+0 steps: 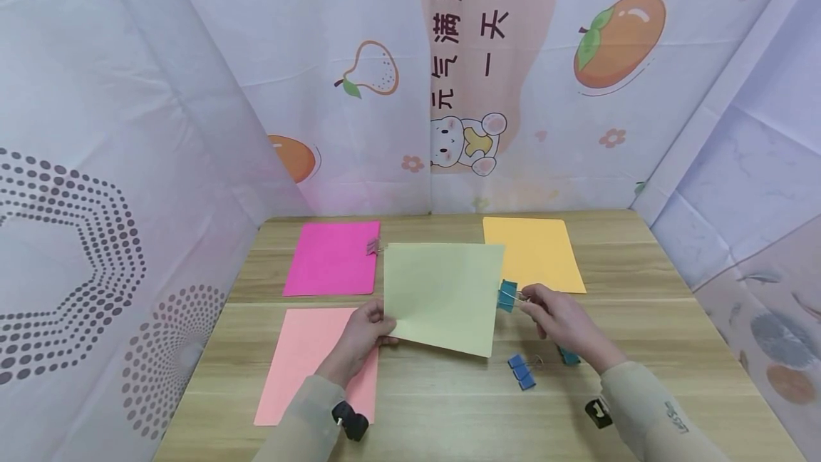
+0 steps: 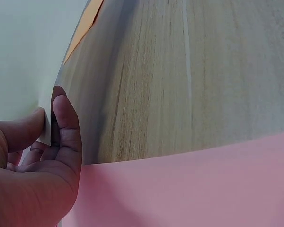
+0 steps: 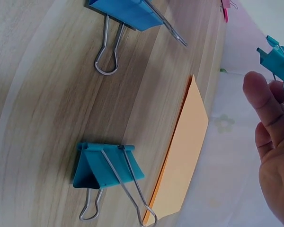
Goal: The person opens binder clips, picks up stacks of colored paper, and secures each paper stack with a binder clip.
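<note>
My left hand pinches the lower left corner of pale yellow-green paper, raised above the table. In the left wrist view the thumb presses one face of the paper and the fingers lie behind it. A teal binder clip is pinched by its wire handles in my right hand. That clip is beside the paper's right edge; whether they touch I cannot tell. Below the right hand, a blue binder clip and a second teal binder clip lie on the table.
Magenta paper at the back left has a pink binder clip on its right edge. Light pink paper lies under the left forearm. Orange-yellow paper sits at the back right. Printed curtains surround the wooden table.
</note>
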{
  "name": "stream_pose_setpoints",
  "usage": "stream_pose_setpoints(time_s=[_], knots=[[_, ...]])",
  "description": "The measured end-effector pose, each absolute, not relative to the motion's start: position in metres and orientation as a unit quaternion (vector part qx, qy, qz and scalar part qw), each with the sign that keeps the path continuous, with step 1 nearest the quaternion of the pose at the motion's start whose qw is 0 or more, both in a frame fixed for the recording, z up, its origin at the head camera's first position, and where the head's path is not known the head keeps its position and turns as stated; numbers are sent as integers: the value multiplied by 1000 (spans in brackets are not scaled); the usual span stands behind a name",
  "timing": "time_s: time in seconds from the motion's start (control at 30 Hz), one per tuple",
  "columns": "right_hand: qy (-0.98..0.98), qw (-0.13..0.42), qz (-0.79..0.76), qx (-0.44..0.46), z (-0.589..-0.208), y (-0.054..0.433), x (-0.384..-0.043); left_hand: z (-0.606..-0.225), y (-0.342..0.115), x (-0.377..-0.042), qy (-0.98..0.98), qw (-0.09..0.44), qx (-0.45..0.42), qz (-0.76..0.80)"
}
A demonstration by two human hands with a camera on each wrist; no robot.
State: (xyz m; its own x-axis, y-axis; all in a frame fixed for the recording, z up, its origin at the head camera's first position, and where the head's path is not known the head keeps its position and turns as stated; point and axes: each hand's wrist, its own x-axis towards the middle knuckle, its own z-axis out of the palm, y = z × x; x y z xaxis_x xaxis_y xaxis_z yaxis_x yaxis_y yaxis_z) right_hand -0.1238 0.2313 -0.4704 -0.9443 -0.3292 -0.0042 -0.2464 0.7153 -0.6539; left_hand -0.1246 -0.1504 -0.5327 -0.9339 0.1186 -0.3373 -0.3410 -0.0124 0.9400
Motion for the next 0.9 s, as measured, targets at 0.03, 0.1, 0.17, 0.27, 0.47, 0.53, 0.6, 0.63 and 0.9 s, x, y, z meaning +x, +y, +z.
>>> stream_pose_setpoints(time_s=[0.03, 0.1, 0.17, 0.27, 0.47, 0.53, 0.6, 0.63, 0.9], knots=[[924, 60, -345, -154, -471, 231, -124, -533, -150, -124, 683, 162, -81, 707], [922, 61, -349, -154, -471, 231, -124, -532, -150, -124, 684, 161, -81, 707], [920, 61, -354, -155, -471, 231, -124, -532, -150, -124, 684, 160, -81, 707], [918, 62, -358, -158, -471, 231, -125, -531, -150, -124, 684, 161, -78, 707], [918, 65, -359, -156, -472, 231, -125, -532, -150, -123, 684, 165, -72, 707], [918, 70, -359, -152, -472, 231, -125, -532, -149, -123, 683, 166, -70, 708], [918, 76, -359, -149, -472, 231, -125, -533, -149, -123, 682, 167, -68, 709], [918, 78, -359, -146, -472, 231, -125, -533, -149, -123, 682, 167, -66, 709], [917, 84, -361, -147, -472, 229, -125, -533, -149, -123, 681, 168, -61, 710]])
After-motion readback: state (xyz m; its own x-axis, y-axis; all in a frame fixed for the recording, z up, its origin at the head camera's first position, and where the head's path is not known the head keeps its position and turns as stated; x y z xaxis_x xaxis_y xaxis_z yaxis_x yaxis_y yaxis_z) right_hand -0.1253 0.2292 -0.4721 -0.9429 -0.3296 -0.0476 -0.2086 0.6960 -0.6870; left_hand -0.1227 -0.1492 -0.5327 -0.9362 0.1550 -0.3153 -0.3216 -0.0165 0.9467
